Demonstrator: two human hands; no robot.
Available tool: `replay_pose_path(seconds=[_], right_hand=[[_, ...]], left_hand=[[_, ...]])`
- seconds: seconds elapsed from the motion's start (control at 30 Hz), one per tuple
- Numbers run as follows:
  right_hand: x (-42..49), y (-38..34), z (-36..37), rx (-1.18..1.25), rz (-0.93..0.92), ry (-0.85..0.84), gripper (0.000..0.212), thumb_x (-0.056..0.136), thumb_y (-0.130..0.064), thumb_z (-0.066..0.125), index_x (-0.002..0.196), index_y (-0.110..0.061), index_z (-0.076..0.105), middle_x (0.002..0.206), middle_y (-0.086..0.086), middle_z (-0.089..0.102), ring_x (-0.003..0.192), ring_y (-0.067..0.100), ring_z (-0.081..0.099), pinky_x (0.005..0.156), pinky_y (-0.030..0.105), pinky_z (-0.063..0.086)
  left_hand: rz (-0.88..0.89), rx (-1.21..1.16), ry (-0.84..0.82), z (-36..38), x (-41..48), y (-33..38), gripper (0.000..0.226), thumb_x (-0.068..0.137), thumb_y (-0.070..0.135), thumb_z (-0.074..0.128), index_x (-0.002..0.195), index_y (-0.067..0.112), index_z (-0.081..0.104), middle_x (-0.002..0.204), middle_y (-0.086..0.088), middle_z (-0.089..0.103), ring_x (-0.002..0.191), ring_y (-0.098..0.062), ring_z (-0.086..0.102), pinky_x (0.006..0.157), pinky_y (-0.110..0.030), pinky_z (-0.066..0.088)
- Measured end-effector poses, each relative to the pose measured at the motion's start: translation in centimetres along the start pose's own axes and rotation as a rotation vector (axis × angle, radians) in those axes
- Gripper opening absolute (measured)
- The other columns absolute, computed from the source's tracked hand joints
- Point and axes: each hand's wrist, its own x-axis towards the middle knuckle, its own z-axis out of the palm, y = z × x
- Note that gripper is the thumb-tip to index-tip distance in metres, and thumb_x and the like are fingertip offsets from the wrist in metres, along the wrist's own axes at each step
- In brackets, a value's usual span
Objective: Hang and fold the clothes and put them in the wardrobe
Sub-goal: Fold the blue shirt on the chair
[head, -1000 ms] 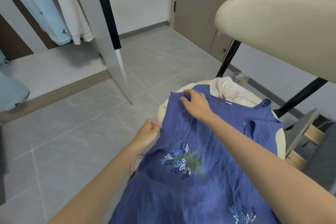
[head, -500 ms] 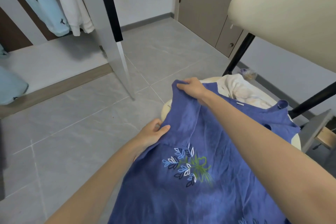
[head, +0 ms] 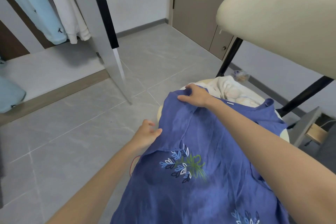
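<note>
Right fingers (head: 190,89): curled round a bunched fold at the far left corner of the blue garment (head: 209,142), gripping the cloth.
Right hand (head: 197,96): palm down on that corner, the forearm crossing over the garment from the lower right.
Left fingers (head: 151,124): loosely spread and holding nothing; the thumb tip lies against the garment's left edge.
Left hand (head: 146,135): just beside the cloth, lower than the right hand and well apart from it.
Blue garment: spread over the round cream seat (head: 159,114) and running down toward the camera; a leaf embroidery (head: 183,165) faces up near its middle, with a second one at the lower edge of the view.
White cloth (head: 231,91): crumpled on the seat, just behind the garment's far edge.
Chair back (head: 276,23): cream, on black struts, above and to the right.
Wardrobe (head: 45,63): open at upper left, with a pale blue garment (head: 36,5) and a white garment (head: 71,14) hanging inside.
Floor (head: 72,123): grey tiles.
</note>
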Motion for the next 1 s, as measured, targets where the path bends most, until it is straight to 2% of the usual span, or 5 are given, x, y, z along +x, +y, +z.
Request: replay_pose_path(seconds=[0.17, 0.4, 0.6, 0.87, 1.0], right_hand=[[-2.0, 1.0, -0.3, 0.238, 0.017, 0.061, 0.035, 0.088, -0.019, 0.064, 0.119, -0.009, 0.052, 0.112, 0.001, 0.052, 0.098, 0.014, 0.048, 0.080, 0.022, 0.035], [-4.2, 1.2, -0.9, 0.360, 0.032, 0.134, 0.028, 0.092, -0.010, 0.053, 0.115, -0.013, 0.037, 0.071, 0.007, 0.058, 0.054, 0.018, 0.057, 0.052, 0.022, 0.050], [-4.9, 3.0, -1.0, 0.065, -0.007, 0.167, 0.031, 0.087, -0.007, 0.059, 0.117, -0.007, 0.055, 0.110, 0.011, 0.062, 0.103, 0.026, 0.058, 0.079, 0.025, 0.041], [-7.5, 3.6, -2.8, 0.144, -0.075, 0.285, 0.024, 0.089, -0.004, 0.054, 0.111, -0.007, 0.061, 0.111, 0.009, 0.063, 0.088, 0.015, 0.052, 0.078, 0.020, 0.039], [-10.1, 5.6, -4.7, 0.156, -0.087, 0.384, 0.030, 0.089, -0.001, 0.047, 0.115, -0.008, 0.062, 0.121, 0.007, 0.060, 0.101, 0.015, 0.053, 0.079, 0.014, 0.033]], left_hand=[[0.263, 0.174, 0.125, 1.1, -0.7, 2.6, 0.046, 0.085, 0.026, 0.066, 0.124, 0.016, 0.046, 0.124, -0.009, 0.044, 0.120, -0.025, 0.042, 0.099, -0.030, 0.033], [0.401, 0.526, -0.130, 3.1, -3.3, 3.6, 0.072, 0.061, 0.040, 0.083, 0.115, 0.025, 0.039, 0.108, 0.000, 0.034, 0.107, -0.017, 0.033, 0.085, -0.029, 0.037], [0.474, 0.713, -0.067, 3.0, -3.2, 1.9, 0.024, 0.084, 0.017, 0.061, 0.106, 0.018, 0.049, 0.102, -0.001, 0.044, 0.094, -0.022, 0.049, 0.076, -0.032, 0.042], [0.415, 0.657, -0.303, 2.0, -3.1, 3.0, 0.016, 0.085, 0.023, 0.066, 0.101, 0.019, 0.066, 0.088, 0.010, 0.059, 0.078, -0.006, 0.054, 0.082, -0.025, 0.046], [0.433, 0.592, -0.199, 1.9, -3.0, 5.0, 0.014, 0.088, 0.029, 0.062, 0.099, 0.021, 0.066, 0.085, 0.014, 0.061, 0.078, -0.003, 0.056, 0.082, -0.022, 0.046]])
